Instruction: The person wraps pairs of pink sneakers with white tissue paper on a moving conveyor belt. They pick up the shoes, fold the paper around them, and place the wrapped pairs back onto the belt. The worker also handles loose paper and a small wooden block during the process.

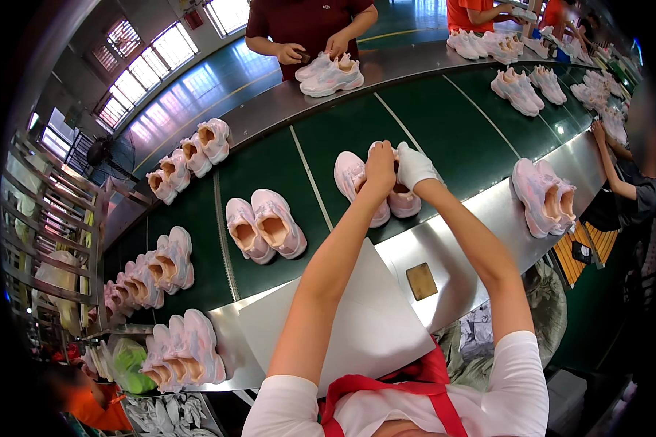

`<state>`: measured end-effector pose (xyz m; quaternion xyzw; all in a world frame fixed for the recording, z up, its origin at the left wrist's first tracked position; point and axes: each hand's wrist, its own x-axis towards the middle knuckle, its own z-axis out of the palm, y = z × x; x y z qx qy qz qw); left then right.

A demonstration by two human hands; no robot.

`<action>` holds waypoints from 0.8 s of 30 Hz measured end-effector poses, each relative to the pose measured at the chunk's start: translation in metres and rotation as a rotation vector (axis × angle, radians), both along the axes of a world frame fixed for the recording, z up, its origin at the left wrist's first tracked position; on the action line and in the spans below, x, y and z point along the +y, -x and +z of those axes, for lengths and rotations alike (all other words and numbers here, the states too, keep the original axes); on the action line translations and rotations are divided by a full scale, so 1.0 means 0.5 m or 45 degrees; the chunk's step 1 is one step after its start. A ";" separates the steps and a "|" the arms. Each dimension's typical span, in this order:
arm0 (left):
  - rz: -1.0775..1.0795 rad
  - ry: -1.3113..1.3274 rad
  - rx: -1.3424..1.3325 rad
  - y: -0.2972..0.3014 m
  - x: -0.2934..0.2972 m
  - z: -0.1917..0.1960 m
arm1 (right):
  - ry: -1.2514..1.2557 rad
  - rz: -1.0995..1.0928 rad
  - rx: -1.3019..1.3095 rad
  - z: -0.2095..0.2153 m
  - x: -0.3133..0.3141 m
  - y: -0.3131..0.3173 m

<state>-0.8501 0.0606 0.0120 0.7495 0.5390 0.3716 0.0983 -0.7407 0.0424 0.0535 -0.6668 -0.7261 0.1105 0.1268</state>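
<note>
A pair of pale pink and white sneakers stands on the green conveyor belt [357,120] in front of me. The left sneaker [348,172] of the pair is untouched except where my wrist passes close to it. Over the upper of the right sneaker [405,205] both my hands meet. My bare left hand [380,170] has its fingers closed at the sneaker's upper, and they hide part of it. From the other side, my right hand [417,167] in a white glove grips the same sneaker. The exact spot under the fingertips is hidden.
Another sneaker pair [264,227] stands left on the belt. More sneakers [184,349] line the left edges, and a pair [544,198] sits on the metal ledge at right. A white board [335,306] and a brown block [420,281] lie nearer me. Co-workers [310,33] stand across and right.
</note>
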 end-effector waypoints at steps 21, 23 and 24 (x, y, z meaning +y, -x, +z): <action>-0.466 -0.020 0.109 0.257 -0.625 -0.033 | -0.099 0.012 0.116 -0.051 -0.500 -0.016; -0.426 -0.010 0.051 0.265 -0.626 -0.043 | -0.244 0.092 0.298 -0.027 -0.505 0.012; -0.409 -0.003 0.020 0.268 -0.629 -0.048 | -0.243 0.175 0.350 -0.007 -0.513 0.039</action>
